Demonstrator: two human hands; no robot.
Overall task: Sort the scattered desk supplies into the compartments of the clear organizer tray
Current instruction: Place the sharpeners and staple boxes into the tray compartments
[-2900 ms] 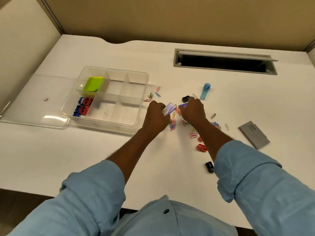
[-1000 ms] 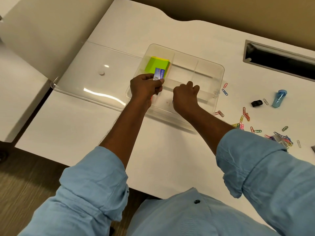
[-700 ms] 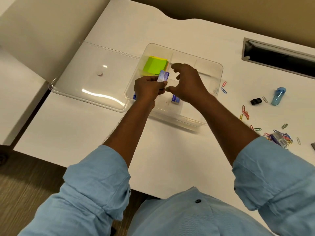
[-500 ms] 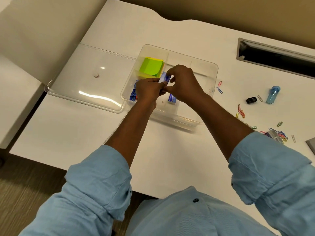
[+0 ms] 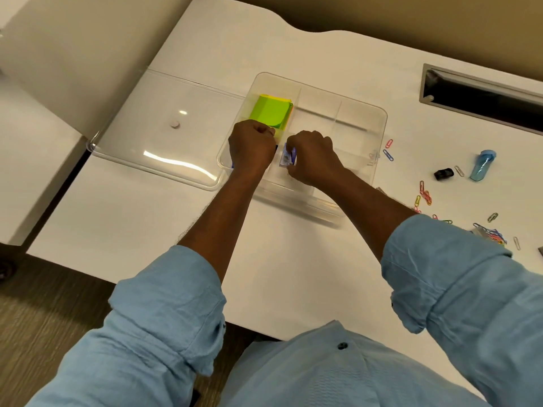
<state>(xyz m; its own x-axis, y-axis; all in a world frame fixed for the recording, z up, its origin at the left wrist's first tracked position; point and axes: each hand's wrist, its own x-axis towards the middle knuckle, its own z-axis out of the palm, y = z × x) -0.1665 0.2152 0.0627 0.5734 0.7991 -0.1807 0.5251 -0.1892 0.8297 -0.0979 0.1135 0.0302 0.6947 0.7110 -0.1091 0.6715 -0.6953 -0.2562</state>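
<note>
The clear organizer tray [image 5: 379,118] stands on the white desk. A green sticky-note pad [image 5: 271,111] fills its back left compartment. My right hand [image 5: 314,157] is inside the tray's front middle part, pinching a small blue-and-white box [image 5: 288,156] low over the bottom. My left hand [image 5: 251,145] hovers as a curled fist over the front left compartment, and I see nothing in it. It hides most of what lies in that compartment. Colourful paper clips [image 5: 424,195] lie scattered on the desk to the right of the tray.
The tray's clear lid [image 5: 164,136] lies flat against its left side. To the right are a black binder clip [image 5: 443,173], a blue tube [image 5: 482,165] and a heap of paper clips [image 5: 493,235]. A cable slot [image 5: 484,95] opens at the back right.
Both hands carried small boxes from the clip pile to the tray. The box passed from my left hand to my right, which has lowered it into the tray.
</note>
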